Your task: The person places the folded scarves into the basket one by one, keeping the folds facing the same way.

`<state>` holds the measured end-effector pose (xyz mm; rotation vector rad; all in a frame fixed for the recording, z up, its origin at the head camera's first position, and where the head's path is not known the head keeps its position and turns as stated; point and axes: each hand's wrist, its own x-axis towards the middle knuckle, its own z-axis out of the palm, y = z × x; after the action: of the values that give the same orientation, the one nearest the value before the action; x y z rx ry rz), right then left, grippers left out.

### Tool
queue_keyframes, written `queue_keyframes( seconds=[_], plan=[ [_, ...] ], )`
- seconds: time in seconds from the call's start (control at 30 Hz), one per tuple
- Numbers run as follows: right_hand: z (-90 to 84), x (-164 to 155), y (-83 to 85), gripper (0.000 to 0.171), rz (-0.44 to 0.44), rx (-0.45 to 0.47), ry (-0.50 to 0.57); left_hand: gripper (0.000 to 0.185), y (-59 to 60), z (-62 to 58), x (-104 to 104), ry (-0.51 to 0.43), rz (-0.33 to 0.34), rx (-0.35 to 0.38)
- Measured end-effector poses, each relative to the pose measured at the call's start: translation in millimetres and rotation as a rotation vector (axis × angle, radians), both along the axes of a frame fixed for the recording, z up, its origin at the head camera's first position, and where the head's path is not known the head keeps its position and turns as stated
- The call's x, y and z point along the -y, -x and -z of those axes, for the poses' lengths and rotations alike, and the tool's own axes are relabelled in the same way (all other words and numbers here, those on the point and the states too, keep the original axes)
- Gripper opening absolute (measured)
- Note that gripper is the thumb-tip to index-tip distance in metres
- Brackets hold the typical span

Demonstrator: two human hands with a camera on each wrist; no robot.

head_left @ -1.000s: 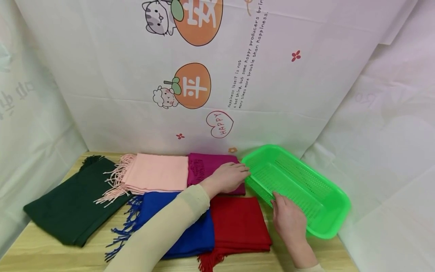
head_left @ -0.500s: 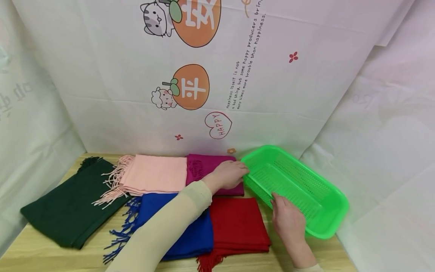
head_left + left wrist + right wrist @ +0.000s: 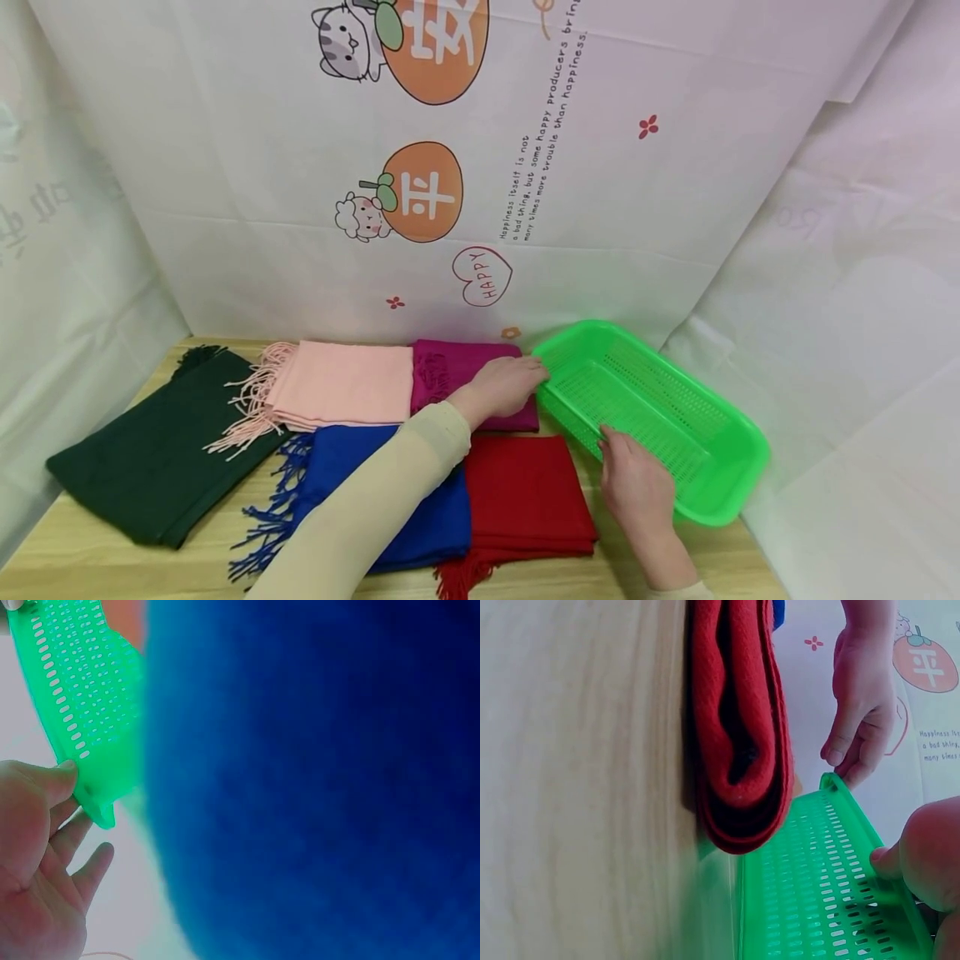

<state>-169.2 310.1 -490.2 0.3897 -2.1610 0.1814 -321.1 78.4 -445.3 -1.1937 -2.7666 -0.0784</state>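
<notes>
A green perforated plastic basket [image 3: 660, 392] stands at the right of the table. My left hand [image 3: 506, 387] reaches over the folded magenta scarf [image 3: 468, 360] and pinches the basket's left-end rim. In the left wrist view, the thumb of the left hand [image 3: 34, 855] lies on the rim with the fingers behind it. The near long rim is gripped by my right hand [image 3: 637, 483], its thumb on the outer wall in the right wrist view. Beside that hand lies a folded red scarf [image 3: 528, 492]. Inside the basket, only its bare slotted floor shows.
A folded blue scarf [image 3: 431, 529] lies under my left forearm, partly hidden. Further left are a pink scarf [image 3: 348, 383] with fringe and a dark green one [image 3: 165, 454]. White printed cloth [image 3: 600, 192] walls the wooden table [image 3: 97, 558] at the back and sides.
</notes>
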Motion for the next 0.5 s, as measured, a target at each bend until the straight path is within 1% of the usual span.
queue_keyframes(
  seconds=[0.1,0.27,0.4,0.5],
  plan=[
    [-0.4,0.0,0.0,0.022,0.003,0.016,0.005,0.040,-1.1,0.0,0.8,0.000,-0.017,0.016],
    [-3.2,-0.4,-1.8,0.023,0.011,0.076,0.013,0.038,-4.9,-1.0,1.7,-0.014,-0.038,0.039],
    [-5.3,-1.9,-4.4,0.023,0.026,0.127,0.022,0.033,-8.0,-1.8,1.4,-0.013,-0.028,0.029],
    [-6.7,-3.7,-5.2,0.023,0.043,0.153,0.022,0.031,-10.0,-3.2,1.8,-0.003,-0.017,-0.001]
  ],
)
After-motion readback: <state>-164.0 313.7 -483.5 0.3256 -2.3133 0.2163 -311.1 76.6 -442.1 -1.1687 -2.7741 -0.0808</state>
